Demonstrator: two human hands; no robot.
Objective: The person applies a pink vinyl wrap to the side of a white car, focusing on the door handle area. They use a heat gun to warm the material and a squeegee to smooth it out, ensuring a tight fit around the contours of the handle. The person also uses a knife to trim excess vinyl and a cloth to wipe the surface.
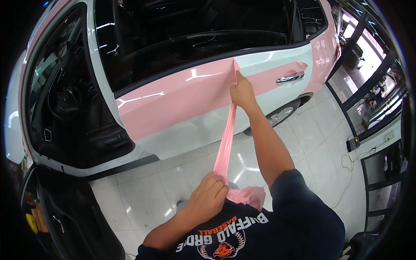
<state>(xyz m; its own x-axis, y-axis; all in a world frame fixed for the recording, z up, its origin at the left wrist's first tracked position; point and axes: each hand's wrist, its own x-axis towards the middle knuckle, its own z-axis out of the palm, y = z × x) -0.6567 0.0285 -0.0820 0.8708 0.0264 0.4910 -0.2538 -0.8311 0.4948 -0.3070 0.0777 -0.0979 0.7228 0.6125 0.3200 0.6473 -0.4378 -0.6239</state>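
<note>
Pink vinyl film (173,95) covers the upper part of a white car's rear door (195,130), from its front edge to about mid-door. At that point my right hand (242,92) grips the film close to the panel, where it peaks in a raised fold. From there a gathered strip of film (225,145) runs taut down to my left hand (207,197), which is closed around it near my body. A crumpled end (249,196) hangs beyond the left fist. Further right, a pink band surrounds the chrome door handle (290,78), with white paint above and below.
The front door (69,212) stands open at lower left, exposing the dark cabin and steering wheel (69,102). A rear wheel (281,116) sits below the door. Pale floor tiles (138,199) lie underneath. At right, a cord (344,173) trails along the floor near black-framed glass panels.
</note>
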